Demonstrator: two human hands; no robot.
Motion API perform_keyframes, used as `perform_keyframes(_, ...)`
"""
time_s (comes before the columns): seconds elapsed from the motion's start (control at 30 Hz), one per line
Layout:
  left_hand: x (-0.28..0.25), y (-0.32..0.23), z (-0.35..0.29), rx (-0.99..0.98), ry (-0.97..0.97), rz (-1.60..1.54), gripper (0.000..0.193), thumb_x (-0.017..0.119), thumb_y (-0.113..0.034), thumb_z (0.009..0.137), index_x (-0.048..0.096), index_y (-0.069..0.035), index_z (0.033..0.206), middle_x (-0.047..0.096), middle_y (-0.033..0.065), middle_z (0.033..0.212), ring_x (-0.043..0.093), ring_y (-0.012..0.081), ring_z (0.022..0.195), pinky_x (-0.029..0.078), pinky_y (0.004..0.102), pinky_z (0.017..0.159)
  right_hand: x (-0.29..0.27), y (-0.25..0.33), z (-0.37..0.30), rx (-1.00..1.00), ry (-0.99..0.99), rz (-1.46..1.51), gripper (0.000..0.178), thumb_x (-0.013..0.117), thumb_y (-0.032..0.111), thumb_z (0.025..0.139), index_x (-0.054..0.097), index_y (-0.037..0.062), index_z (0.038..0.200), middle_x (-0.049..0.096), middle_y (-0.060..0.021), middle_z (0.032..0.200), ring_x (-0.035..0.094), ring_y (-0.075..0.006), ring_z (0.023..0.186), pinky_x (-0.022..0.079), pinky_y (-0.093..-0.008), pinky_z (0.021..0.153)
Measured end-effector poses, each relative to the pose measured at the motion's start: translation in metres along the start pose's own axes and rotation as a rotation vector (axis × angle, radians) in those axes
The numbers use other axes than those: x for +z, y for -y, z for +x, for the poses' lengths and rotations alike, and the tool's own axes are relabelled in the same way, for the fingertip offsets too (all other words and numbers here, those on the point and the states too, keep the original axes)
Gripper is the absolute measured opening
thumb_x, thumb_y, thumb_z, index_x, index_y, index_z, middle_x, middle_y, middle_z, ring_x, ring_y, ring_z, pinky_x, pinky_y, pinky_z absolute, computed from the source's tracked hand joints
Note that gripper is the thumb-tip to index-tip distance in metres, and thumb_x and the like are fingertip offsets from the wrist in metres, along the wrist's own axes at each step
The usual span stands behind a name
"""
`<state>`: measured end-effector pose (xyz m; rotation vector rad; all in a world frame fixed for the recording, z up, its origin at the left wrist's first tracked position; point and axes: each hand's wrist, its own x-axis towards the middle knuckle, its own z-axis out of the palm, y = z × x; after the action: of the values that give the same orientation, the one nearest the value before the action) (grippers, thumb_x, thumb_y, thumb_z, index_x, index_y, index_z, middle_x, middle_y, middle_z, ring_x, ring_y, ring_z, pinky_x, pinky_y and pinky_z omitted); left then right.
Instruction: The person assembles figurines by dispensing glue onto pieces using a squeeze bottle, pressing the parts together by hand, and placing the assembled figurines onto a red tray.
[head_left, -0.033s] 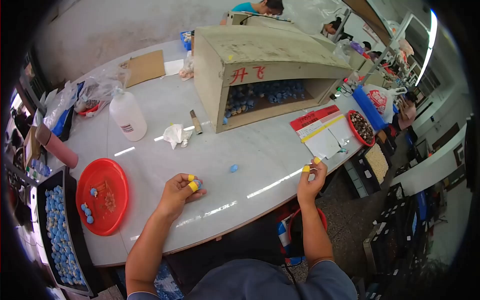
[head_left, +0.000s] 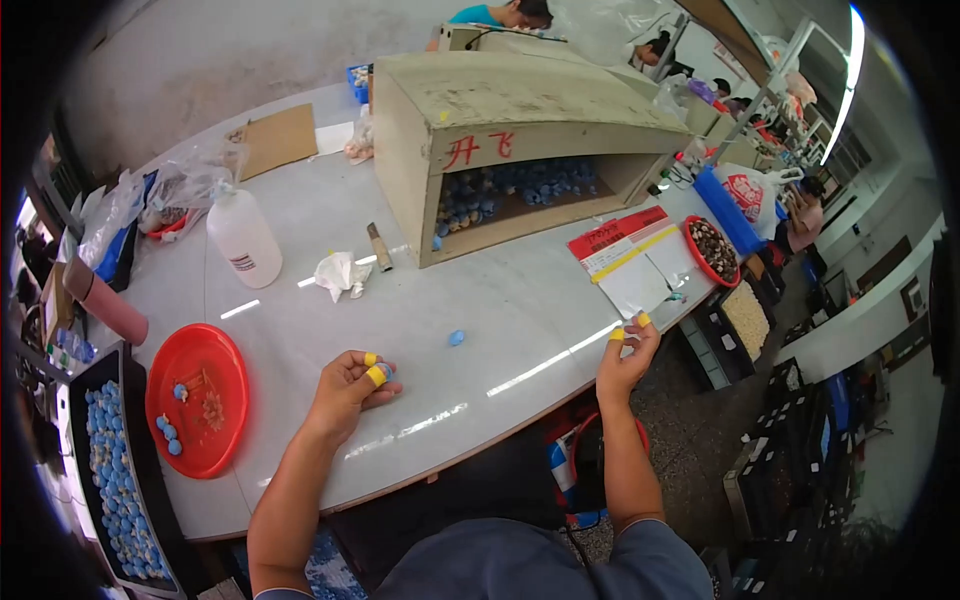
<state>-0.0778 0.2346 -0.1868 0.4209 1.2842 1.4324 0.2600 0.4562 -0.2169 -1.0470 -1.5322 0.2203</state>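
My left hand (head_left: 347,393) is raised above the near middle of the table. Yellow tape wraps its thumb and a finger, which pinch a small blue ball (head_left: 385,372), partly hidden by the fingers. Over the table's right front edge is my right hand (head_left: 626,366), also with yellow tape on thumb and finger. Its fingers curl toward each other; whatever lies between the tips is too small to make out. A loose blue piece (head_left: 457,338) lies on the tabletop between the hands. To the left, a red plate (head_left: 232,410) carries a few blue balls.
A black tray (head_left: 175,540) of blue balls stands at far left. Behind are a white bottle (head_left: 245,240), crumpled tissue (head_left: 341,275), a short-handled tool (head_left: 379,247) and an open-fronted box (head_left: 405,170) holding blue pieces. Papers (head_left: 632,285) and a red bowl (head_left: 688,240) lie right.
The view has shifted slightly, so the table and its things sit a little farther left. My right hand has moved slightly right; my left still pinches the blue ball.
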Motion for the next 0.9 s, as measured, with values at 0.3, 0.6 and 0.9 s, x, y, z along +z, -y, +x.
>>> perform_keyframes(0.3,0.003,0.005,0.003,0.033,0.024,-0.019,0.025,0.062,-0.004,0.092,0.053,-0.001,0.115,0.065,0.0118,0.107,0.068,0.0198,0.090,0.058,0.0246,0.077,-0.037,-0.118,0.068,0.452,-0.267,-0.387,0.074,0.074,0.025,0.078,0.036,0.0011,0.136,0.036,-0.0233,0.138,0.037,-0.0393,0.130,0.032,-0.0512,0.106)
perform_keyframes(0.6,-0.001,0.000,0.003,0.013,0.079,0.041,0.033,0.064,-0.006,0.091,0.052,0.002,0.120,0.065,0.0140,0.111,0.067,0.0225,0.099,0.056,0.0274,0.085,-0.011,-0.138,0.074,0.298,-0.146,-0.198,0.036,0.066,0.014,0.089,0.055,-0.0034,0.118,0.060,-0.0164,0.114,0.057,-0.0279,0.107,0.044,-0.0368,0.094)
perform_keyframes(0.9,-0.007,0.000,0.006,-0.014,0.106,0.060,0.035,0.066,-0.003,0.089,0.053,0.007,0.120,0.065,0.0127,0.106,0.068,0.0225,0.097,0.056,0.0268,0.084,0.074,0.083,-0.025,0.117,0.730,0.488,0.044,0.061,0.017,0.095,0.047,-0.0055,0.130,0.064,-0.0159,0.107,0.062,-0.0223,0.095,0.048,-0.0323,0.083)
